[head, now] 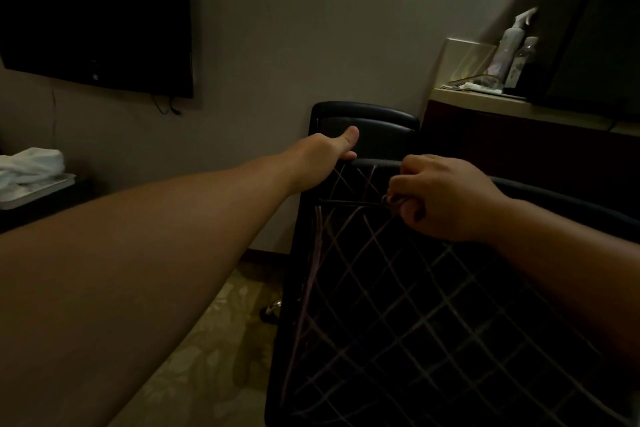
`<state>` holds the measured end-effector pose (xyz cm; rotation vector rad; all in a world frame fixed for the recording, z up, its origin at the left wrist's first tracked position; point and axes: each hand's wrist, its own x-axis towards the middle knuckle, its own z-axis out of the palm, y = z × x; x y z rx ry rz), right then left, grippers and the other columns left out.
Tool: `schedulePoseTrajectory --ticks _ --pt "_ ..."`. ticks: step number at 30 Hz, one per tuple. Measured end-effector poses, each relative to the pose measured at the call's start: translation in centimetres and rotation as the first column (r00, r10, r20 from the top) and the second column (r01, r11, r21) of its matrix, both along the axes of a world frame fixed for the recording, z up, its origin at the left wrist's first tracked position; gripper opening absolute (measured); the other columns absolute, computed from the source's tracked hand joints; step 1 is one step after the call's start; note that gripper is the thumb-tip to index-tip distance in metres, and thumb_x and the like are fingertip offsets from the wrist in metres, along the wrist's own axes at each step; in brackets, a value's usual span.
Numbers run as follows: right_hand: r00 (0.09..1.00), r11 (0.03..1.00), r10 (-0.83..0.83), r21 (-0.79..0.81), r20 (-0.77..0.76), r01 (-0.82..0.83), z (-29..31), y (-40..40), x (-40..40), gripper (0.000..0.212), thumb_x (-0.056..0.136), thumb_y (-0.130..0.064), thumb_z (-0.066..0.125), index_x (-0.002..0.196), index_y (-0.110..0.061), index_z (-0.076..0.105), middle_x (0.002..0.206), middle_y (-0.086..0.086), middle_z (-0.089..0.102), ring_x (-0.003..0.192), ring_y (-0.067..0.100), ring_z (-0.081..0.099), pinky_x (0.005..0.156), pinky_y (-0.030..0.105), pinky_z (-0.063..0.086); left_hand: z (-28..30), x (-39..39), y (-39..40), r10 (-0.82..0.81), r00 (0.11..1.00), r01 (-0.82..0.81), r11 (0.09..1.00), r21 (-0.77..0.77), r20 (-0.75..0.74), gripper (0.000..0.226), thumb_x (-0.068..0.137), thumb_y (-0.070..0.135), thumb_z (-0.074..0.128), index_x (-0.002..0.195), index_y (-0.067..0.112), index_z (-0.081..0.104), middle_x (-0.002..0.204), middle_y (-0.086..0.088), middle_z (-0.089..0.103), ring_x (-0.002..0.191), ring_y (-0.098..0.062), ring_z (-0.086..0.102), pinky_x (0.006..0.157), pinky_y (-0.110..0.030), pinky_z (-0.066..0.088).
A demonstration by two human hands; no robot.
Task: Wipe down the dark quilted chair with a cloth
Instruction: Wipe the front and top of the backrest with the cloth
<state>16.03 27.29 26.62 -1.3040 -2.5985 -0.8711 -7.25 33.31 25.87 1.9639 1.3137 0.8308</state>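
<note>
Gripping the quilted chair point(433, 322) top, your left hand point(325, 152) steadies it; your right hand point(443, 198) clutches a bunched cloth point(393, 200); white towels point(31, 163) fill the tray point(38, 192).

Wall television point(95, 14), white towels point(29, 165) (left), spray bottles point(512, 45) right.

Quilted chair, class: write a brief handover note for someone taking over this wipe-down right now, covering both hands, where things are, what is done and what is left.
Left hand: grips the top edge of the quilted chair, thumb up, steadying it.
Right hand: curled around a small bunched cloth, pressed against the upper part of the chair back, just under the top edge.
The chair stands beside a dark cabinet; spray bottles stand on its top.
Done: cannot tell how much is already wiped; the lighting is dim.
Left: judging by the position, probably work down the quilted back from the top.
</note>
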Motion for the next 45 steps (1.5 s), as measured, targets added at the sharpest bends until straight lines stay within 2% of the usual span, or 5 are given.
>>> schedulePoseTrajectory --ticks 10,19,26,36,45 --pt "0.894 0.977 -0.015 0.183 -0.447 0.108 -0.5 2.8 -4.3 0.019 0.091 -0.04 0.049 0.095 -0.024 0.058 0.091 -0.002 0.053 0.072 0.017 0.055 0.059 0.033 0.05 0.0 0.3 -0.3 0.006 1.0 -0.004 0.998 0.067 -0.03 0.07 0.104 0.064 0.026 0.136 0.016 0.065 0.155 -0.013 0.047 0.145 -0.029 0.039 0.118 -0.042 0.028" --pt "0.997 0.999 -0.032 0.009 -0.073 0.033 -0.4 0.5 -2.1 0.03 0.088 -0.043 0.043 0.111 -0.035 0.06 0.098 -0.008 0.049 0.084 0.011 0.052 0.065 0.029 0.051 -0.1 0.7 -0.9 0.003 0.998 0.004 0.994 0.107 -0.068 0.066 0.108 0.056 0.023 0.129 0.011 0.066 0.128 -0.014 0.065 0.119 -0.027 0.058 0.107 -0.042 0.04" --pt "0.896 0.981 -0.019 0.164 -0.445 0.103 -1.0 3.6 -4.6 0.019 0.089 -0.039 0.053 0.101 -0.026 0.06 0.094 -0.002 0.055 0.077 0.018 0.055 0.065 0.034 0.051 -0.5 0.5 0.4 0.017 1.0 -0.015 0.995 0.102 -0.014 0.072 0.105 0.062 0.025 0.133 0.01 0.066 0.139 -0.013 0.06 0.13 -0.029 0.054 0.115 -0.048 0.037" --pt "0.986 0.996 0.063 0.078 -0.155 -0.051 -0.9 1.6 -1.9 0.033 0.085 -0.041 0.037 0.097 -0.032 0.065 0.095 -0.003 0.055 0.082 0.017 0.048 0.065 0.033 0.046 -1.3 -0.2 1.2 -0.049 0.997 0.044 0.994 0.097 0.052 0.064 0.109 0.055 0.018 0.13 0.022 0.069 0.154 -0.006 0.049 0.145 -0.024 0.038 0.122 -0.044 0.023" --pt "0.91 0.989 -0.03 0.121 -0.414 0.088 -1.4 2.4 -4.3 0.032 0.087 -0.046 0.046 0.109 -0.026 0.057 0.098 -0.001 0.052 0.085 0.018 0.052 0.068 0.035 0.05 -1.6 -0.5 0.4 -0.033 0.951 0.043 0.999 -0.026 0.308 0.07 0.105 0.063 0.02 0.123 0.022 0.073 0.158 -0.009 0.044 0.148 -0.024 0.033 0.123 -0.042 0.015"
